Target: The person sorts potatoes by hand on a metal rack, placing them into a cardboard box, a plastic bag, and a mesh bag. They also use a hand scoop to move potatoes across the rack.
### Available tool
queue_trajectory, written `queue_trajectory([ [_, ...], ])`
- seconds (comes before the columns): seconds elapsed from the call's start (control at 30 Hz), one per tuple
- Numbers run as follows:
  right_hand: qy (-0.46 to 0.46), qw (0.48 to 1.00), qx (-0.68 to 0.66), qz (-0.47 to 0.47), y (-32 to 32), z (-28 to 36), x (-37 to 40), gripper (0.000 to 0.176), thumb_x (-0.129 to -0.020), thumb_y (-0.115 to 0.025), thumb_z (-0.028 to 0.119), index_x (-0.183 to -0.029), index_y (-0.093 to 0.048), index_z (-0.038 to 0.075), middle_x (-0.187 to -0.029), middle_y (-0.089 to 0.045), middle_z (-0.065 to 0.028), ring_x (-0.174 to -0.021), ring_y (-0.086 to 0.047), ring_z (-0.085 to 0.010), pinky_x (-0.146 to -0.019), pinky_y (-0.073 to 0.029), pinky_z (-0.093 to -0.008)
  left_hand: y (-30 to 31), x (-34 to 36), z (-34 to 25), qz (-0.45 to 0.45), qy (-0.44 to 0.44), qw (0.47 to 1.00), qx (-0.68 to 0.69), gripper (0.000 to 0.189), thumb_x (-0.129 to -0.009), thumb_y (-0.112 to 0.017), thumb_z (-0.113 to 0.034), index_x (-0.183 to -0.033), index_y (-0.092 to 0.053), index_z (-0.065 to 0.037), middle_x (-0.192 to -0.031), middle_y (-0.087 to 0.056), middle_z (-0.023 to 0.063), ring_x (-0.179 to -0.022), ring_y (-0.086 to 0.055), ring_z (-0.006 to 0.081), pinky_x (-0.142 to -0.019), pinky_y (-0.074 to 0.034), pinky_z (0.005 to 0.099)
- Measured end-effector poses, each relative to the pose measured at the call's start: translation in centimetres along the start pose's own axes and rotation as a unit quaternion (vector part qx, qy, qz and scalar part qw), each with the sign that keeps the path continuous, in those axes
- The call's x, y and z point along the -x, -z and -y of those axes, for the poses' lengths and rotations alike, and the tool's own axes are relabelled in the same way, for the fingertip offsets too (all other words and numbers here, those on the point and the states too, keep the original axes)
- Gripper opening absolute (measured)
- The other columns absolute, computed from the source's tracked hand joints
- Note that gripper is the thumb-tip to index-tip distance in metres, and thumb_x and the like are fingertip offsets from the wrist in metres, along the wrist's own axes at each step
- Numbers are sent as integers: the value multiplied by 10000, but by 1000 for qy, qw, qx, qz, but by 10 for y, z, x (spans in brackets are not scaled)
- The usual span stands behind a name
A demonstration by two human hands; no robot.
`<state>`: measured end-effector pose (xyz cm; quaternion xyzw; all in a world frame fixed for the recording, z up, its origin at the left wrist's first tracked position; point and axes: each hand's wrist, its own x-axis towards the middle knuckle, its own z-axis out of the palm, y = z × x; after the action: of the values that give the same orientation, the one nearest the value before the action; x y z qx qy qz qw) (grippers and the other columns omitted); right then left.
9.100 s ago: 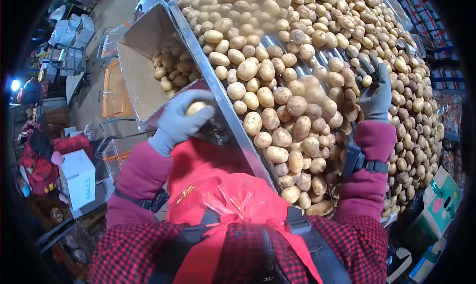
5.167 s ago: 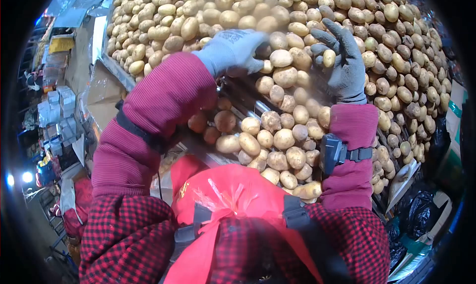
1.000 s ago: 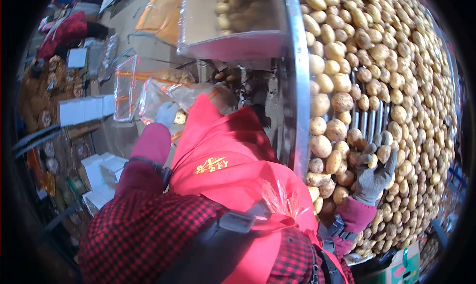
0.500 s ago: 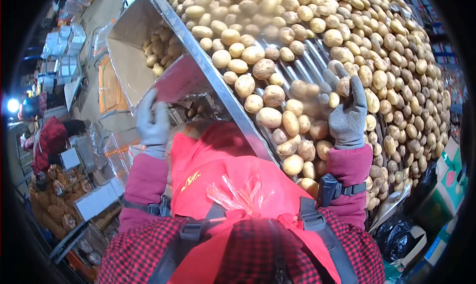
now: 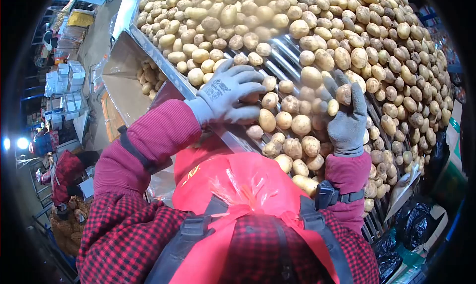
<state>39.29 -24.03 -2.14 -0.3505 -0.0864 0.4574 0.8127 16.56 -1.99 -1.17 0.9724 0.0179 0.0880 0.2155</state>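
Note:
My left hand (image 5: 229,95), in a grey work glove, reaches over the metal roller table. Its fingers and thumb curl around a potato (image 5: 251,98) that is mostly hidden under the glove. To its right my right hand (image 5: 346,123), also gloved in grey, lies palm up with fingers bent around a brownish potato (image 5: 343,94). A smaller yellow potato (image 5: 332,107) sits by the thumb of that hand. Loose potatoes (image 5: 301,125) lie between the two hands, and bare rollers (image 5: 280,65) show just beyond them.
A metal rail (image 5: 161,63) edges the table on the left. Beyond it stands a lined cardboard box (image 5: 119,78) with potatoes inside. A large heap of potatoes (image 5: 391,61) covers the far and right side. Black plastic bags (image 5: 416,224) lie at lower right; another person (image 5: 69,172) is at far left.
My left hand has moved from beside the cardboard box, across the rail, onto the potatoes and closed around one. The right hand stays nearly in place with its potatoes. The view has shifted slightly.

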Motion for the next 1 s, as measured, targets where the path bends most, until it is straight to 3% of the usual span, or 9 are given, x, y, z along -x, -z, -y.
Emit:
queue_trajectory([
  [0.13,-60,997,-38,16,0,4,-3,574,-1101,-445,422,-1503,-430,13,-1361,-604,-225,-1047,-665,-268,-861,-559,-365,18,-9,55,-63,21,991,-118,244,-875,-706,-252,-1088,-698,-132,-1268,-654,95,-1229,-581,337,-1048,-395,515],
  [0.27,-91,995,31,-38,0,5,-5,569,-1113,-411,425,-1506,-422,14,-1370,-592,-245,-1055,-681,-281,-838,-579,-367,40,-18,111,-135,97,964,-207,400,-901,-705,-292,-1280,-675,-167,-1331,-641,132,-1242,-582,342,-1073,-407,478],
  [0.33,-83,996,10,-16,2,2,-6,566,-1115,-405,421,-1508,-415,13,-1369,-588,-256,-1059,-683,-289,-846,-582,-377,45,-31,132,-165,176,940,-242,628,-911,-674,-467,-1449,-568,-161,-1427,-586,169,-1311,-541,362,-1128,-380,510],
  [0.47,-34,999,23,21,-2,-4,-4,563,-1118,-392,415,-1512,-412,13,-1376,-586,-257,-1077,-667,-299,-849,-567,-382,39,-74,141,-60,352,912,-203,761,-885,-643,-618,-1501,-507,-193,-1484,-536,181,-1379,-481,386,-1139,-382,534],
  [0.53,-64,997,30,-7,-7,4,-5,561,-1115,-396,415,-1510,-416,16,-1377,-589,-249,-1047,-657,-284,-845,-556,-375,32,-82,125,-106,298,937,-149,758,-869,-644,-637,-1501,-506,-242,-1497,-516,197,-1378,-468,407,-1140,-385,525],
  [0.6,-125,990,-58,-30,-5,5,-8,567,-1111,-406,418,-1511,-414,16,-1373,-595,-242,-1015,-652,-271,-835,-551,-375,33,-84,80,-6,281,942,-184,713,-865,-647,-617,-1464,-541,-244,-1533,-463,201,-1388,-434,430,-1111,-379,579],
  [0.73,-110,993,-35,-34,-7,4,-8,571,-1109,-413,420,-1508,-414,13,-1350,-608,-242,-1003,-651,-262,-823,-546,-381,-11,-65,22,-113,137,961,-211,591,-880,-662,-483,-1358,-603,-142,-1513,-425,211,-1342,-393,445,-1092,-288,668],
  [0.9,-59,998,10,-1,-11,2,-7,567,-1114,-395,408,-1500,-411,-7,-1326,-623,-252,-1023,-689,-283,-815,-568,-369,-21,-45,-29,36,106,988,-102,569,-936,-645,-463,-1419,-580,-169,-1574,-407,187,-1375,-416,425,-1108,-280,665],
  [1.0,-89,995,-46,-15,-8,4,-6,570,-1117,-385,407,-1503,-406,-11,-1321,-626,-253,-1041,-695,-289,-807,-574,-368,-22,-42,-38,26,93,991,-96,516,-929,-668,-432,-1373,-600,-178,-1540,-464,148,-1318,-495,362,-1078,-320,649],
])
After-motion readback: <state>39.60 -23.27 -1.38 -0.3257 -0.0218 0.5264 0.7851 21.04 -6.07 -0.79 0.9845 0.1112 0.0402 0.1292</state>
